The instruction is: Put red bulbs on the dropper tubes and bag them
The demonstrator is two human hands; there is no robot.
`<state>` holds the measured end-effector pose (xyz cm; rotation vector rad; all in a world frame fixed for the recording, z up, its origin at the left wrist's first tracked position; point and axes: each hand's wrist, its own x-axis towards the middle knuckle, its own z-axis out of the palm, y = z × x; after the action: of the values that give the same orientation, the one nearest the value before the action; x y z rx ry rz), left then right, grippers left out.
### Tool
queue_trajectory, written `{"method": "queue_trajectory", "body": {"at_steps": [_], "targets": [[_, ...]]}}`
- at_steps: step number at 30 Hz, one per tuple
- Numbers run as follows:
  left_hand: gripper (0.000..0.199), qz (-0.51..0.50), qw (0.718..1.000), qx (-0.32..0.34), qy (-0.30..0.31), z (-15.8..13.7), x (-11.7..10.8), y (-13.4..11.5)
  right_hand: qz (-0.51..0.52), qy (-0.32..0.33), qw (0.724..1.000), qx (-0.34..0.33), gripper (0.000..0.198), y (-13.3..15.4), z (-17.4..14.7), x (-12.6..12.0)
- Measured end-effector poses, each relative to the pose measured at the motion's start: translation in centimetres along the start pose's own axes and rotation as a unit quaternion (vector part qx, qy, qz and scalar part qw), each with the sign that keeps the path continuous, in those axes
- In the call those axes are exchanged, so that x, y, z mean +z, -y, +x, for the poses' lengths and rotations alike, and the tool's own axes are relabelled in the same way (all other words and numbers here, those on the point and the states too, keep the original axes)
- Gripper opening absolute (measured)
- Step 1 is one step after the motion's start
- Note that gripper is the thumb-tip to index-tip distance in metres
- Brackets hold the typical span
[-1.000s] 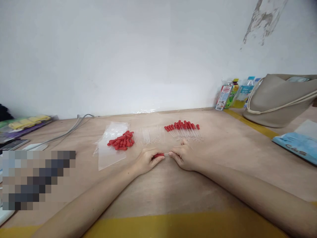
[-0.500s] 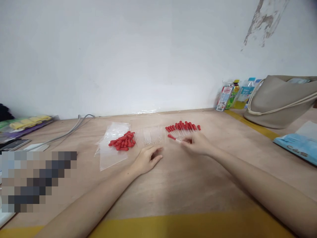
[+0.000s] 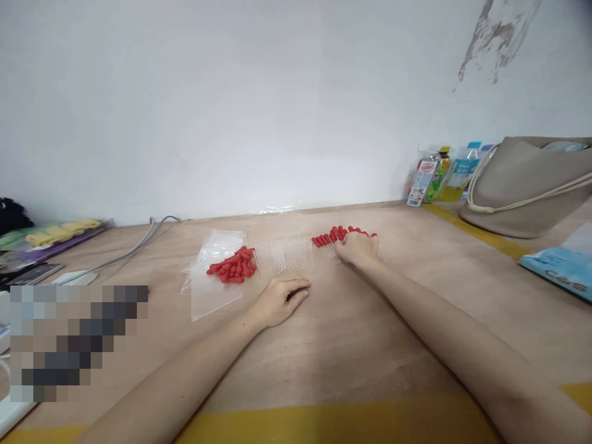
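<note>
My left hand (image 3: 282,301) rests on its side on the wooden table, fingers extended and thumb apart, holding nothing. Just beyond it lies a row of clear thin glass tubes (image 3: 287,254). Left of those, red rubber bulbs (image 3: 235,266) are heaped on a clear plastic bag (image 3: 210,302). Over a row of glass droppers with red bulbs (image 3: 324,239), my right hand (image 3: 358,248) reaches down with bent fingers. It covers part of the row, and its fingertips are mostly hidden, so what it grips does not show.
At the right stand a carton (image 3: 422,183), drink bottles (image 3: 462,176) and a grey bag (image 3: 522,185), with a blue packet (image 3: 555,271) nearer. On the left are a grey cable (image 3: 134,250), a phone (image 3: 39,273) and yellow items (image 3: 65,231). A white wall (image 3: 259,111) closes the back.
My right hand, which was pinching a red-bulbed dropper in front of the row, has moved forward over the row; that dropper is no longer distinct. My left hand stays nearly still.
</note>
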<state>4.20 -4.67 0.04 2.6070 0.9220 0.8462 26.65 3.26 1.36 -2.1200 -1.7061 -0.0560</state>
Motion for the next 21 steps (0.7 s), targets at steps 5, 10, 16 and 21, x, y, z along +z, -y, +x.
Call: {"method": "queue_trajectory", "body": {"at_steps": [5, 10, 16, 21], "targets": [[0.025, 0.008, 1.000, 0.001, 0.007, 0.1, 0.0, 0.0, -0.009, -0.001, 0.999, -0.050, 0.029, 0.6, -0.8, 0.0], [0.025, 0.003, 1.000, 0.009, 0.009, 0.2, 0.0, -0.2, 0.002, 0.043, 0.992, -0.115, 0.034, 3.8, -2.4, 0.1], [0.024, 0.001, 1.000, 0.012, 0.014, 0.2, -0.1, -0.2, -0.019, 0.090, 0.992, -0.083, 0.028, 6.3, -2.1, 0.8], [0.024, 0.007, 1.000, 0.013, 0.018, 0.2, 0.0, -0.1, -0.029, 0.094, 0.991, -0.087, 0.022, 6.5, -2.2, 0.8]]}}
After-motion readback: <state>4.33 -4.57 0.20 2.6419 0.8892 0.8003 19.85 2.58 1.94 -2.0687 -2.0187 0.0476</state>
